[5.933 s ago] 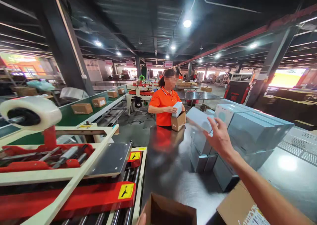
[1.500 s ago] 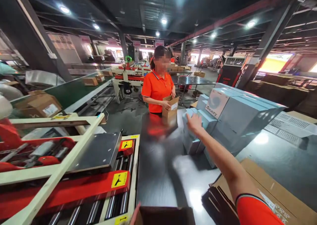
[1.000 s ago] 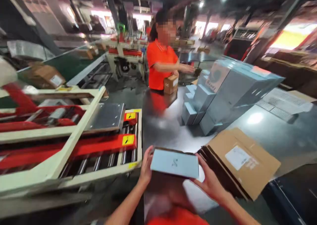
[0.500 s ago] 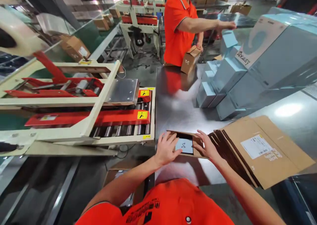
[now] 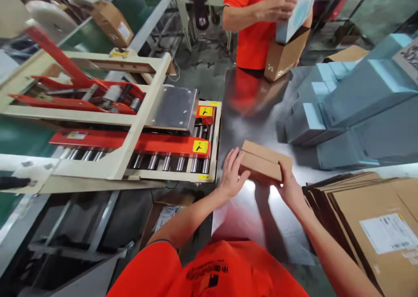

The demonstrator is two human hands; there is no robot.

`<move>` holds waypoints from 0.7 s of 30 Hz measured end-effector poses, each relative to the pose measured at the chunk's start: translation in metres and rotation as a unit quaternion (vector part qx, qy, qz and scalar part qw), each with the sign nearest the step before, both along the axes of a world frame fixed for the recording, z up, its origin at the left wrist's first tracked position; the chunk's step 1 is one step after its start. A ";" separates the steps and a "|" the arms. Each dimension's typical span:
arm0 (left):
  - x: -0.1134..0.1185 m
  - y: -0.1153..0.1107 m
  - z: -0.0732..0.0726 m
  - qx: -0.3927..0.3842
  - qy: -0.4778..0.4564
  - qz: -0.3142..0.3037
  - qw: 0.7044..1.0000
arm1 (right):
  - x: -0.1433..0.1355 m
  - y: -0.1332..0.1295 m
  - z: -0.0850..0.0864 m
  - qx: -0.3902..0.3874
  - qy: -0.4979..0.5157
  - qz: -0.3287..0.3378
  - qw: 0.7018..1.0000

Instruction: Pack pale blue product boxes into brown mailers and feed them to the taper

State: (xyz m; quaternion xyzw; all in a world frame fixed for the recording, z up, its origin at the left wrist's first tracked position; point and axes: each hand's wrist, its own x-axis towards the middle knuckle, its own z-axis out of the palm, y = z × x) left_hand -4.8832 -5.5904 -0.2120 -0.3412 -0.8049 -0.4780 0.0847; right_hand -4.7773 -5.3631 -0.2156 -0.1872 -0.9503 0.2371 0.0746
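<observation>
A small brown cardboard box (image 5: 263, 162) with folded top flaps lies between my hands over the metal table. At its right end, my right hand (image 5: 289, 184) grips it with the fingers curled round the corner. My left hand (image 5: 232, 173) is against the left end, with fingers stretched out and thumb spread along the front edge. What is inside the box is hidden by the flaps.
Flattened cartons (image 5: 365, 201) lie at right, behind them stacked pale blue boxes (image 5: 346, 144). Left of the metal table (image 5: 251, 218) stands a roller machine (image 5: 176, 142) with red rails. Across the table, a co-worker's hand (image 5: 279, 8) holds a blue box over an upright carton (image 5: 284, 59).
The box's top flaps have folded over, covering the white item seen inside. My view has shifted down and right. The co-worker has brought a blue box to the carton.
</observation>
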 end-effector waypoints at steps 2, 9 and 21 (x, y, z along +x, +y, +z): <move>0.007 -0.015 -0.004 0.040 0.000 0.015 0.999 | -0.080 0.013 0.012 -0.028 0.045 0.031 0.998; 0.051 -0.014 -0.050 -0.005 -0.204 -0.018 0.979 | -0.256 -0.086 0.042 -0.150 0.024 0.260 0.954; 0.137 0.140 -0.009 0.054 -0.748 -0.261 0.608 | 0.090 0.185 0.099 0.178 -0.025 -0.245 0.953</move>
